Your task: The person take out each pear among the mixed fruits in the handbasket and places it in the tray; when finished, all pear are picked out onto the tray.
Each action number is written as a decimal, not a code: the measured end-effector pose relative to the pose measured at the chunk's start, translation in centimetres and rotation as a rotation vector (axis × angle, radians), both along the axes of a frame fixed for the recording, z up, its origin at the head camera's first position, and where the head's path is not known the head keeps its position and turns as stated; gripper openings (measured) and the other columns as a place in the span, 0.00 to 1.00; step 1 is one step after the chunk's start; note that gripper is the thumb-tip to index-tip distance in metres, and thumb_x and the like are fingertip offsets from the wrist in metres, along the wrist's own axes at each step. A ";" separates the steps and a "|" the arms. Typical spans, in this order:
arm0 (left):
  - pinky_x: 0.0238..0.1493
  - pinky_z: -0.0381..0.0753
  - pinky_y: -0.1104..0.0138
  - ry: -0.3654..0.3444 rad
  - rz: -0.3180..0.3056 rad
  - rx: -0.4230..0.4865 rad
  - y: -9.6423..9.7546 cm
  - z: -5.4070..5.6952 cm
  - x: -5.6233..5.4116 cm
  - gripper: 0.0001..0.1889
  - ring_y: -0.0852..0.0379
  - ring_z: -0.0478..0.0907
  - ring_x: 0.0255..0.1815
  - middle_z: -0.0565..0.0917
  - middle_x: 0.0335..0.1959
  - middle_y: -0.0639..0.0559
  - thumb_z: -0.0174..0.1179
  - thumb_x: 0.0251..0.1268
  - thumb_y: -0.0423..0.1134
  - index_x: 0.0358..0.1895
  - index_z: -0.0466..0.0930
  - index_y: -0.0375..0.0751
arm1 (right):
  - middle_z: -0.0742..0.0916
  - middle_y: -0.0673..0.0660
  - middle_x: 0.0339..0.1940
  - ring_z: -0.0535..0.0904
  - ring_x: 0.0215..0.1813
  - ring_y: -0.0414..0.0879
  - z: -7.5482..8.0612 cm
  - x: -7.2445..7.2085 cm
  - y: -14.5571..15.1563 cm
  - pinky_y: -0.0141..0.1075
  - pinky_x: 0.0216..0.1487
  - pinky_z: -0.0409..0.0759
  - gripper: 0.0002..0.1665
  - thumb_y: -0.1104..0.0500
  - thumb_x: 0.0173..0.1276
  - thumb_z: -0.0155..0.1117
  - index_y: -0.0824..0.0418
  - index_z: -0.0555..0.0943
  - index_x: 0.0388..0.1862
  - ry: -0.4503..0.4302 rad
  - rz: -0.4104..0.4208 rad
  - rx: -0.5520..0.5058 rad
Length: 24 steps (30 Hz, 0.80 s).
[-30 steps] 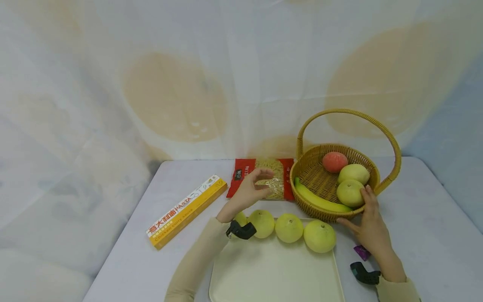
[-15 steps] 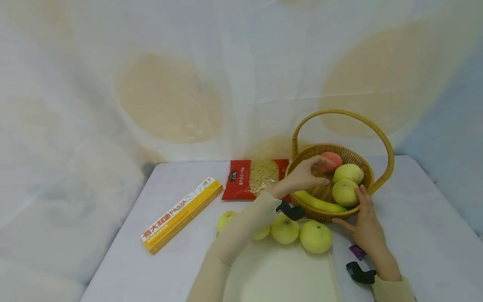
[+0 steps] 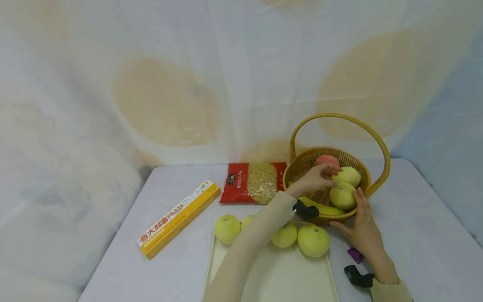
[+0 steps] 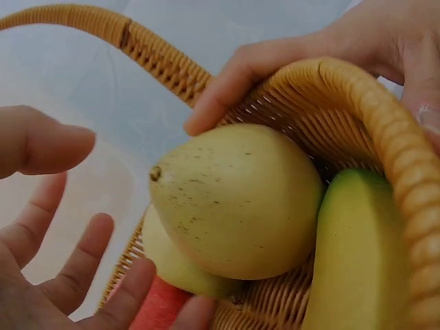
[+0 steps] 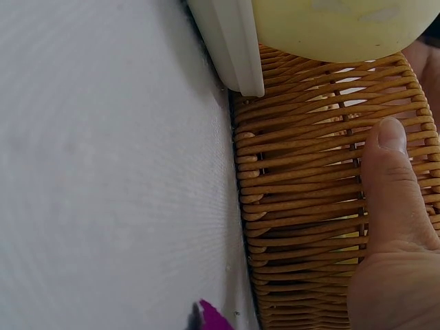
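A pale cloth [image 3: 166, 63] with blurred beige blots hangs at 12 o'clock behind the white tabletop [image 3: 124, 272]. On that, the tray [image 3: 294, 277] lies at 6 o'clock and the basket [image 3: 351, 161] stands at 1 o'clock, its handle up. The red bag [image 3: 253, 183] of pasta is at 11 o'clock, just beside the basket; the pasta box [image 3: 178, 219] slants at 9 to 10.

The right grip [image 3: 364, 228] pinches the basket at its 4 to 5 o'clock, thumb against the outer wall, fingers at the rim. The left grip [image 3: 315, 178] hangs over the basket, thumb and fingers spread, near its fruit.

Inside the basket, the banana [image 3: 322, 207] lies at 6 o'clock, the near melon [image 3: 342, 196] at 4, the far melon [image 3: 347, 176] at 3 and the red fruit [image 3: 327, 159] at 12. Four yellow fruits [image 3: 313, 240] line the tray's 12 o'clock edge, one partly behind the left sleeve. Outside the basket, the purple wrapper [image 3: 355, 255] lies at 5 o'clock, near the right grip.
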State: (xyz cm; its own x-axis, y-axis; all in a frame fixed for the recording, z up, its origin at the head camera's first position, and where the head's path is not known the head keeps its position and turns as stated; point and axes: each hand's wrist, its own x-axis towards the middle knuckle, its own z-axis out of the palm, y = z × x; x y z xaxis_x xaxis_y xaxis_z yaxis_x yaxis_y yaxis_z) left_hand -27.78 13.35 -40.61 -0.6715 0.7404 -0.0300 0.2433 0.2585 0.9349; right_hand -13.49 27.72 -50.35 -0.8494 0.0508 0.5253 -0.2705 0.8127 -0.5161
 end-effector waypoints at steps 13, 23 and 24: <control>0.56 0.71 0.75 -0.045 -0.008 -0.043 2.2 -1.4 1.0 0.24 0.64 0.72 0.60 0.76 0.62 0.52 0.64 0.59 0.31 0.61 0.76 0.45 | 0.50 0.68 0.79 0.48 0.77 0.68 0.0 0.0 -0.2 0.69 0.58 0.62 0.65 0.23 0.51 0.46 0.62 0.44 0.77 -0.015 0.009 -0.020; 0.43 0.72 0.79 0.016 0.019 -0.134 3.1 -2.1 1.4 0.25 0.69 0.70 0.44 0.79 0.58 0.55 0.69 0.52 0.27 0.56 0.79 0.45 | 0.53 0.70 0.77 0.48 0.78 0.66 0.1 0.1 -0.2 0.67 0.61 0.61 0.64 0.24 0.52 0.46 0.63 0.46 0.77 0.007 0.003 -0.019; 0.43 0.72 0.79 0.045 0.030 -0.149 3.0 -2.0 1.4 0.25 0.69 0.71 0.43 0.79 0.57 0.56 0.70 0.51 0.28 0.56 0.80 0.46 | 0.53 0.70 0.77 0.48 0.78 0.66 0.0 0.1 -0.2 0.67 0.62 0.60 0.64 0.24 0.52 0.46 0.63 0.46 0.77 0.009 0.004 -0.022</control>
State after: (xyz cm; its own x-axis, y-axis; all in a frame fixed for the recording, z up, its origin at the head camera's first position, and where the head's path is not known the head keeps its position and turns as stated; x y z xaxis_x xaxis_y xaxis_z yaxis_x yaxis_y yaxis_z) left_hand -26.39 16.39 -42.63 -0.6965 0.7094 -0.1077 0.2739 0.4016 0.8739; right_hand -13.39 27.49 -50.32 -0.8451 0.0596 0.5313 -0.2779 0.7999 -0.5318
